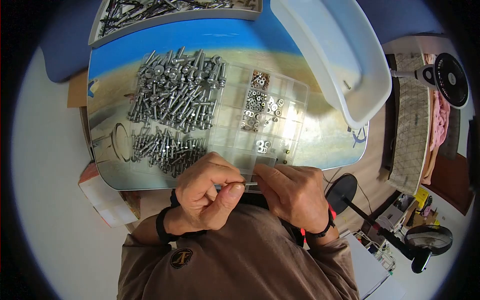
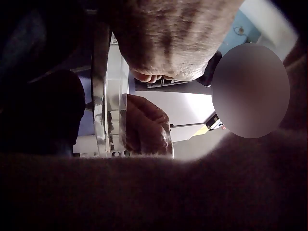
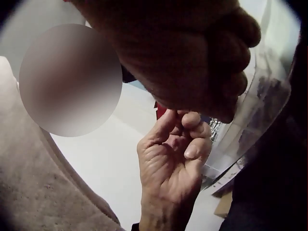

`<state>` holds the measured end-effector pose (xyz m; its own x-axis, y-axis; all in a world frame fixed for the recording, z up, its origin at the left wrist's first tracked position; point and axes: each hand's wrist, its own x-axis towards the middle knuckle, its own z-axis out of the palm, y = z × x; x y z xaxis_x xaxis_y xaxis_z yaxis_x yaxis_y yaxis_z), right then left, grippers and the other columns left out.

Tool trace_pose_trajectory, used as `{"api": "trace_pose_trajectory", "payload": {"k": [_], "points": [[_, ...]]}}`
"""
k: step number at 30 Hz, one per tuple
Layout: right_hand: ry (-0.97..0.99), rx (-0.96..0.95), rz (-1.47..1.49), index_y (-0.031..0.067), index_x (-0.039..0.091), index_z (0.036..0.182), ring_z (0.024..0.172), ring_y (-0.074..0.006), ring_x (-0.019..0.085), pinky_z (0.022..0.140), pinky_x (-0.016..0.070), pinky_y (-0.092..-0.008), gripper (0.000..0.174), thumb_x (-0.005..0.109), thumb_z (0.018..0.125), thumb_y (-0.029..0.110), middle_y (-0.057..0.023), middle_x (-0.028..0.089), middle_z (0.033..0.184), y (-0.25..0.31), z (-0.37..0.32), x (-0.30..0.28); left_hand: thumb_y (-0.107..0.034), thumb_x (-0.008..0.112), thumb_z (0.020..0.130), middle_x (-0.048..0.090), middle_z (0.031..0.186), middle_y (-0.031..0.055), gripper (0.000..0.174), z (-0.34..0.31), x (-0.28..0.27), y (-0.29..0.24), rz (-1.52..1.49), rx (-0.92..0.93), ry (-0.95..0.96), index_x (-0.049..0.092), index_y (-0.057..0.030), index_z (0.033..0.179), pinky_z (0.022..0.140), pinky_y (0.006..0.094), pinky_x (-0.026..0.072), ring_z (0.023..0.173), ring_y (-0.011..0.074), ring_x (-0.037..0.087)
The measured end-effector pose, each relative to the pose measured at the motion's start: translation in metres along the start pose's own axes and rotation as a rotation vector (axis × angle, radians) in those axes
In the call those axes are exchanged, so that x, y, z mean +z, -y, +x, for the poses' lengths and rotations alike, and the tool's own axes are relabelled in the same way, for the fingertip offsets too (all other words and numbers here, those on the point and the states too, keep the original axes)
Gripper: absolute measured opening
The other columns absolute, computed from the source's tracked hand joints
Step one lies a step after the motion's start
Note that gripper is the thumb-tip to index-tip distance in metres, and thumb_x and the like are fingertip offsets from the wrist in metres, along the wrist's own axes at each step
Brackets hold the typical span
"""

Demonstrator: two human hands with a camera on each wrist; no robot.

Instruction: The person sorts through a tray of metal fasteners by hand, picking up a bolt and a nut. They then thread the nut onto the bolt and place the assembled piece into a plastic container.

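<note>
Close in front of the chest, my left hand pinches a thin silver bolt between thumb and curled forefinger. From the other side, my right hand pinches the bolt's other end, so only a short length of shank shows; its ends are hidden by fingers. In the right wrist view the left hand has its thumb and fingertips right under the right hand. Just beyond the hands lies a clear compartment box, with washers and nuts in several cells.
Large bolts and smaller bolts lie heaped left of the box. A grey tray of long fasteners stands at the back. At the right, a white tub holds a single bolt. The table's front edge runs near the hands.
</note>
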<state>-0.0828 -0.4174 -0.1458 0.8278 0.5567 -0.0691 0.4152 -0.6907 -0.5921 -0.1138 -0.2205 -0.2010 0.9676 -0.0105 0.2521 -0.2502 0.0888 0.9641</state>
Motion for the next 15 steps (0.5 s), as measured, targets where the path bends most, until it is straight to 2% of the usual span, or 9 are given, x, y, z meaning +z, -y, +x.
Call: {"api": "trace_pose_trajectory", "payload": {"k": [4,6,9,13,15], "points": [[-0.048,0.011,-0.013,0.0065,0.073,0.101,0.057,-0.0261,0.065,0.050,0.0481,-0.0372,0.025,0.079,0.077,0.006,-0.0069,0.066,0.069,0.0003,0.0002,0.0030,0.001,0.071,0.087,0.067,0.079,0.0110,0.008,0.0013,-0.0012,0.0004,-0.010,0.022,0.016,0.065,0.0018,0.092,0.058,0.0282,0.0448,0.065,0.0178,0.058],[0.014,0.026,0.035,0.0057,0.067,0.099,0.060,-0.0298,0.065,0.052,0.0493,-0.0406,0.016,0.071,0.083,0.009,-0.0089,0.063,0.072,-0.0004,0.0008,0.0004,0.002,0.070,0.086,0.067,0.079,0.0111,0.008,0.0015,-0.0014,0.0007,-0.012,0.023,0.018,0.065,0.0019,0.093,0.058,0.0285,0.0449,0.065,0.0182,0.058],[0.089,0.017,0.043,0.0057,0.068,0.099,0.062,-0.0297,0.066,0.053,0.0501,-0.0410,0.017,0.072,0.084,0.010,-0.0091,0.064,0.073,-0.0057,0.0033,-0.0029,0.003,0.070,0.086,0.067,0.079,0.0114,0.008,0.0022,-0.0019,-0.0006,-0.007,0.016,0.028,0.065,0.0022,0.092,0.058,0.0288,0.0450,0.065,0.0190,0.059],[0.066,0.035,0.046,0.0064,0.068,0.102,0.063,-0.0297,0.067,0.054,0.0507,-0.0414,0.020,0.074,0.084,0.012,-0.0096,0.065,0.074,-0.0028,0.0038,-0.0025,0.003,0.070,0.085,0.067,0.079,0.0117,0.008,0.0026,-0.0019,0.0006,-0.006,0.029,0.026,0.065,0.0026,0.092,0.058,0.0290,0.0453,0.065,0.0197,0.059],[0.039,0.091,0.038,0.0052,0.069,0.108,0.063,-0.0291,0.067,0.054,0.0509,-0.0404,0.026,0.075,0.084,0.013,-0.0100,0.065,0.075,-0.0038,0.0019,-0.0022,0.004,0.070,0.085,0.067,0.079,0.0117,0.008,0.0031,-0.0020,0.0006,-0.005,0.027,0.027,0.065,0.0027,0.092,0.059,0.0291,0.0455,0.065,0.0198,0.059]]}}
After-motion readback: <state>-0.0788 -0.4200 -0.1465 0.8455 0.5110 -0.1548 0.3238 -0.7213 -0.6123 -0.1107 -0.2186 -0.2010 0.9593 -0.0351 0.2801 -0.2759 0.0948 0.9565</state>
